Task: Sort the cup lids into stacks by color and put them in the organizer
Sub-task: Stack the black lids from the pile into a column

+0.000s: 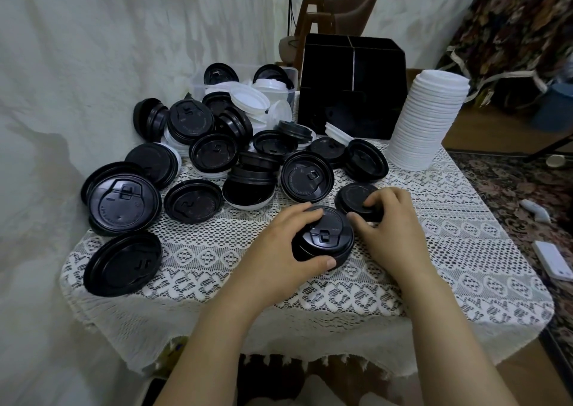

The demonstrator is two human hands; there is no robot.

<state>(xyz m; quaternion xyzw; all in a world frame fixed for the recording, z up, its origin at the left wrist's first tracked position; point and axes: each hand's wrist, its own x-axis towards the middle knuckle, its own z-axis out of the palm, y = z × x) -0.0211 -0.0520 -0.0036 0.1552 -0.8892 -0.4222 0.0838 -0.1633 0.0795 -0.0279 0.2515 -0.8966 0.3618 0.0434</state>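
Left hand [279,244] grips the black stack [328,235] at the near centre of the cloth [434,250]; the thumb curls round the near rim and the fingers curl over the far left rim. The stack is short; its top lid lies dome up, sip tab toward the person.

Right hand [390,222] holds the black lid [353,197], which lies flat on the cloth just behind and to the right of the black stack; the fingers curl over its right edge and the thumb lies at its near rim, close to the stack. Whether lid and stack touch cannot be told.

Loose lids [214,154] cover the left and far centre of the cloth; most are black, some dome up, some inverted, several overlapping; a few white ones show among them at the back.

The tub [198,80], clear plastic, stands behind the pile and holds black and white lids.

The organizer [350,86], black with a central partition, stands at the far edge, right of the tub; its interior is too dark to tell the contents.

The white stack [431,117], tall and leaning slightly, stands just right of the organizer.

A chair [350,2] stands behind the table; a patterned rug [511,188] lies on the floor at right.
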